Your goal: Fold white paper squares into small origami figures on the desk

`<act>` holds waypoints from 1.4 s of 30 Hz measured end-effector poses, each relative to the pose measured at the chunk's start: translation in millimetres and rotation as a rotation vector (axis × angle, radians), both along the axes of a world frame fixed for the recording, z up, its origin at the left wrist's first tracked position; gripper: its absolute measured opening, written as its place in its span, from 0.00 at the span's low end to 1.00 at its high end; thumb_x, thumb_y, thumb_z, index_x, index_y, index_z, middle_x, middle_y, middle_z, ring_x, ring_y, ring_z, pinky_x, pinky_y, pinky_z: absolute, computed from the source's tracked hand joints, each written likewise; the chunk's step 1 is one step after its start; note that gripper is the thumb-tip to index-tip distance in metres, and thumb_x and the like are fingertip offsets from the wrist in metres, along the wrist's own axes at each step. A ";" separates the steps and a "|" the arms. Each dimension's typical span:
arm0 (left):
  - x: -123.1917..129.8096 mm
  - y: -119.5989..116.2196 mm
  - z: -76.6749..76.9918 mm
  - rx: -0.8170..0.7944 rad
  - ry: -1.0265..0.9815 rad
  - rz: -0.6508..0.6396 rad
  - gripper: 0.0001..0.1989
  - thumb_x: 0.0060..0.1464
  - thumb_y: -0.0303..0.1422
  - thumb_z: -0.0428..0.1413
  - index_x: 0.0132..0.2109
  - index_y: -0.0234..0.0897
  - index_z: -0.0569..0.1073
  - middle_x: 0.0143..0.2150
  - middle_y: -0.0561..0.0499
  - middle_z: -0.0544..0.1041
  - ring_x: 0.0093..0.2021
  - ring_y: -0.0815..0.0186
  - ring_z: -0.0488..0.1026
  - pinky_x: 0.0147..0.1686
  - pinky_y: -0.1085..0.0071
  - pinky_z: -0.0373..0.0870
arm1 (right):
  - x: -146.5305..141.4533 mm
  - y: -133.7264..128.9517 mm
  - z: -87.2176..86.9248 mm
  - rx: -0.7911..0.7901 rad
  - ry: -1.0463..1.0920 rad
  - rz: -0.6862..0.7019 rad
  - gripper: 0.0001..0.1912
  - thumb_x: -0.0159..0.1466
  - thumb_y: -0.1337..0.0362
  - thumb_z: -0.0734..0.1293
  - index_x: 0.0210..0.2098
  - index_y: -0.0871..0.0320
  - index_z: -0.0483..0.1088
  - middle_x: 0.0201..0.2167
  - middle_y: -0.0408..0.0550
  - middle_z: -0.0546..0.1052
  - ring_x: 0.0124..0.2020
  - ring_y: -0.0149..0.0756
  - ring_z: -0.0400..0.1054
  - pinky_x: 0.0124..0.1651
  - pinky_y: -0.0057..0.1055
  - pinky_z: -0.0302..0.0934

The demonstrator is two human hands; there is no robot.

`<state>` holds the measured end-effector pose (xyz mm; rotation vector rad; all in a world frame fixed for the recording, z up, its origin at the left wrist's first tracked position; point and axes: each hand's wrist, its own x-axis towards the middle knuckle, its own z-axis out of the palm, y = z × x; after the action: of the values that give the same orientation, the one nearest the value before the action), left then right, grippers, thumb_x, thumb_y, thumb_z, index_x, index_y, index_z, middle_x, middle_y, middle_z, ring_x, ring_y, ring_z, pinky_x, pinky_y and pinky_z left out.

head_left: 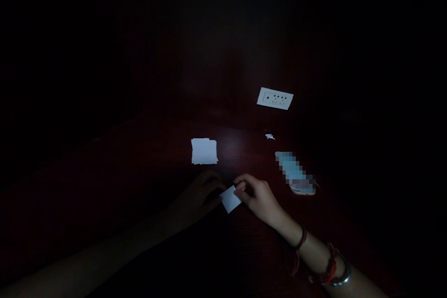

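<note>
A small folded piece of white paper point(231, 200), turned with one corner toward me, is between my two hands just above or on the dark red table. My right hand point(259, 196) pinches its upper right edge between thumb and fingers. On the paper's left side, my left hand point(206, 195) has its thumb and fingers at the edge, closed on it as far as the deep shadow shows. Beyond the hands lies a stack of white paper sheets point(204, 151) with slightly uneven edges.
A phone-shaped object point(295, 172), partly pixelated, lies to the right of my right hand. Behind it is a small white scrap point(270, 136). A white socket panel point(275, 98) is set in the back wall. The surroundings are very dark.
</note>
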<state>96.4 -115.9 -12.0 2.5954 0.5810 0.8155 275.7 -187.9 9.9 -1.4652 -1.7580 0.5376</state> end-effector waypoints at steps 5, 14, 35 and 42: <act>2.4 1.8 -3.1 0.000 -0.035 -0.043 0.08 0.53 0.27 0.49 0.41 0.40 0.65 0.45 0.51 0.60 0.46 0.65 0.61 0.45 0.67 0.61 | -0.5 0.0 -0.2 0.000 -0.013 -0.001 0.06 0.56 0.69 0.61 0.33 0.60 0.67 0.26 0.44 0.71 0.28 0.28 0.65 0.32 0.24 0.58; 2.9 2.6 -4.4 -0.012 -0.035 -0.055 0.07 0.53 0.26 0.49 0.40 0.40 0.66 0.45 0.51 0.61 0.46 0.65 0.61 0.45 0.67 0.61 | -0.3 1.3 0.5 0.009 -0.010 0.027 0.06 0.56 0.70 0.60 0.33 0.61 0.67 0.25 0.43 0.70 0.27 0.27 0.64 0.31 0.22 0.57; -19.4 -2.1 10.2 0.357 0.259 -0.288 0.14 0.54 0.29 0.48 0.48 0.41 0.66 0.47 0.48 0.69 0.49 0.61 0.63 0.48 0.63 0.57 | 6.5 1.4 -6.3 -0.028 -0.088 0.032 0.05 0.55 0.70 0.61 0.32 0.61 0.68 0.27 0.44 0.71 0.28 0.29 0.65 0.32 0.24 0.58; -13.9 -7.2 0.0 0.364 0.255 -0.180 0.09 0.56 0.33 0.48 0.43 0.40 0.69 0.43 0.48 0.71 0.44 0.62 0.67 0.45 0.64 0.59 | 8.4 2.7 -10.1 -0.022 -0.077 0.047 0.05 0.53 0.69 0.64 0.31 0.60 0.69 0.28 0.44 0.71 0.30 0.29 0.64 0.34 0.25 0.58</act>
<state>82.5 -123.1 -12.0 3.0593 0.2760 0.5796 284.1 -185.2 -0.2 -1.4798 -1.8561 0.5324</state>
